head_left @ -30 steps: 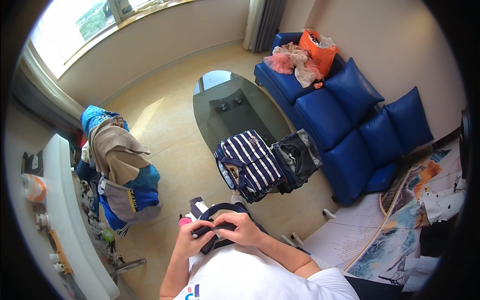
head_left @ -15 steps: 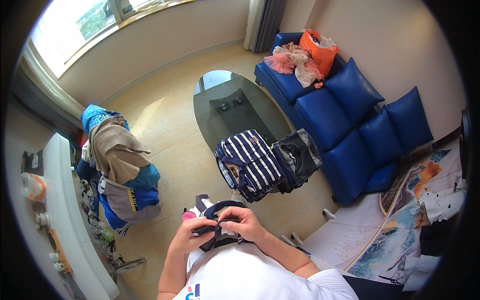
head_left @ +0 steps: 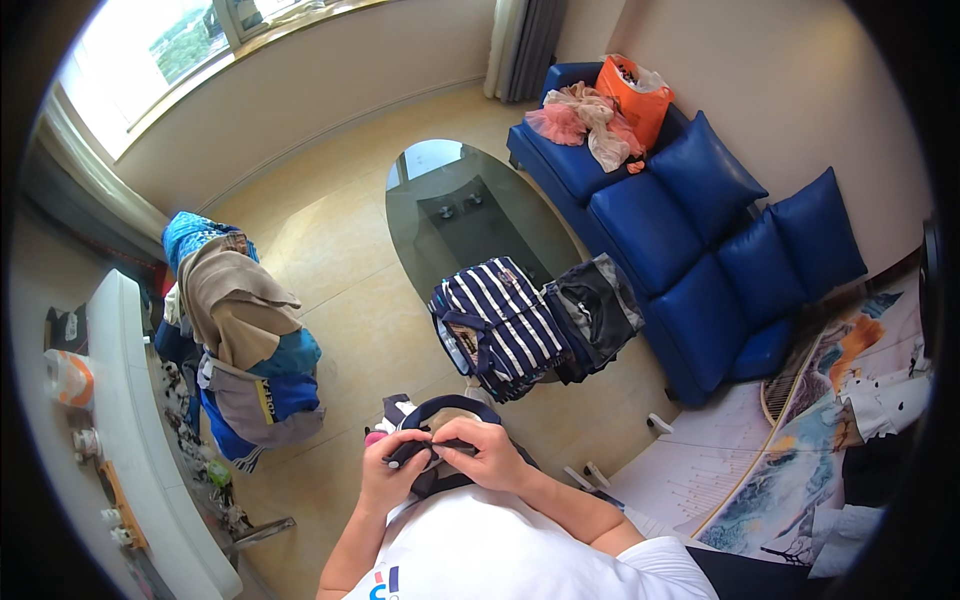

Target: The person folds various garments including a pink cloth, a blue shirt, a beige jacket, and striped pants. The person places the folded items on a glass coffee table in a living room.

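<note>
Both hands closed, at lower centre of the frame: left hand (head_left: 388,478) and right hand (head_left: 487,455) pinching a dark navy fabric garment with a white-trimmed collar (head_left: 440,418), held against the chest. Apparently mid-fold, not yet stacked. Just above, already folded on the oval dark glass counter (head_left: 450,215): a navy-and-white striped shirt (head_left: 500,325) beside a dark grey folded garment (head_left: 598,312). At left, heaped unfolded clothes in blue and tan (head_left: 235,330), seemingly left to do.

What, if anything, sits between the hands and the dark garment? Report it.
Nothing visible does. The left hand and right hand both already grip the dark garment close to the person's chest, with fingers pinching its navy edge. The striped folded shirt lies apart on the glass table.
</note>
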A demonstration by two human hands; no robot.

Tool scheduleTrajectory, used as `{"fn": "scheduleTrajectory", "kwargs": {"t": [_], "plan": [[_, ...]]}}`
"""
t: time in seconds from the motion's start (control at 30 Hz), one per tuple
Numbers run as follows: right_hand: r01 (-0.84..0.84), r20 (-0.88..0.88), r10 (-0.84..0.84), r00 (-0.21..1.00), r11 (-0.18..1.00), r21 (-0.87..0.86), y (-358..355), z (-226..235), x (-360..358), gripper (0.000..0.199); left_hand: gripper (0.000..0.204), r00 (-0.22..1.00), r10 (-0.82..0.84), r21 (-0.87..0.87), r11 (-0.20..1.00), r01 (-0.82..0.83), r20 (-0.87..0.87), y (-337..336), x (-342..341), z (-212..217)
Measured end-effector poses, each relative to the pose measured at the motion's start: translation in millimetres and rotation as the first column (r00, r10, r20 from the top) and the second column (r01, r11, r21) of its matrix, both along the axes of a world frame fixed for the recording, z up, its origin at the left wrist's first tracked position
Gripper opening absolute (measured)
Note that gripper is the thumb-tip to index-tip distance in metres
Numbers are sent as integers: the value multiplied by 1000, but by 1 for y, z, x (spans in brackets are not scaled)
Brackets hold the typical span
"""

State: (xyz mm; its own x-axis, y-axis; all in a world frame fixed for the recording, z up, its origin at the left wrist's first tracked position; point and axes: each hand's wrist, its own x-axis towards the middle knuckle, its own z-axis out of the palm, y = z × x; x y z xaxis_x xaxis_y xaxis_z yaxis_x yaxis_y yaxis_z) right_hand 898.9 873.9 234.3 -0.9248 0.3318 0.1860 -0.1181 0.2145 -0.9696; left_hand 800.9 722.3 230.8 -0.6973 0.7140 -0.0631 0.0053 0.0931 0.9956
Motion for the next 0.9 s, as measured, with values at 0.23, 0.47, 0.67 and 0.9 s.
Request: {"fn": "scheduleTrajectory", "kwargs": {"t": [0.23, 0.47, 0.67, 0.9], "plan": [[-7, -12, 7, 1000, 1000, 7, 0, -3, 4, 12, 20, 979, -36, -100, 995, 16, -203, 1, 3, 0], [1, 318, 19, 948, 998, -65, -6, 1, 3, 21, 21, 915, -131, -157, 985, 76, -381, 1, 3, 2], [-45, 424, 69, 903, 997, -68, -9, -15, 1, 21, 20, 894, -52, -170, 985, -27, -445, 0, 7, -1], [-70, 389, 122, 913, 987, -144, -8, -16, -2, 21, 19, 932, 0, -185, 980, -72, -361, -5, 8, -4]]}}
